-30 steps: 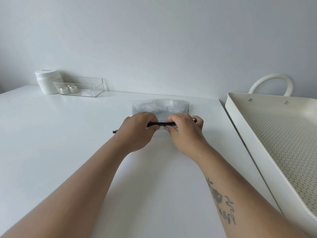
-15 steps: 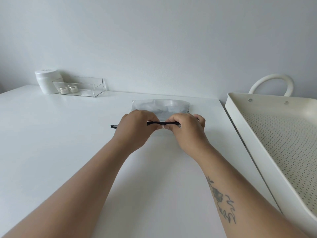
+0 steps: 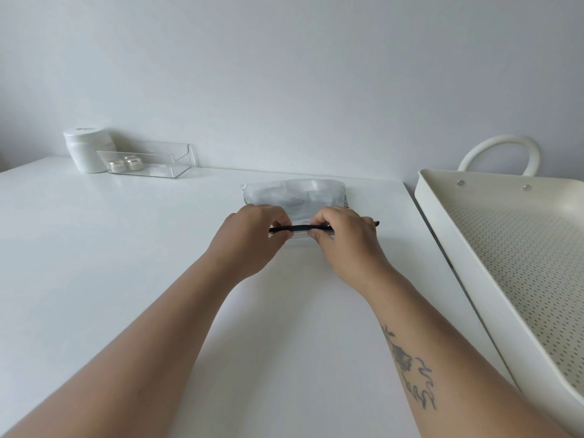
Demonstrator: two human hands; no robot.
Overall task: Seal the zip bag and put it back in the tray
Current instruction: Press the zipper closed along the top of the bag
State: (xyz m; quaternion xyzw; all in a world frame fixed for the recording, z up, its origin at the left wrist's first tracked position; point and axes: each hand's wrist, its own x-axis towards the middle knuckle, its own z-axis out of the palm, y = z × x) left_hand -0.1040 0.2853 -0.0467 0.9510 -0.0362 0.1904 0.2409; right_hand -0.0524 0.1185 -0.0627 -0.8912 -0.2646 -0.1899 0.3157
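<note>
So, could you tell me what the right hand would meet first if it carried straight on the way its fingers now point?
The right hand points left along the zip bag's black strip, so it would probably meet the left hand first; only a short stretch of strip separates their fingertips.

No readable text, label, brand or number is shown anywhere. A dark tattoo (image 3: 410, 371) is seen on the right forearm, but no letters can be made out in it.

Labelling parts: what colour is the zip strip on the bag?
Black, against the clear zip bag; head view.
</note>
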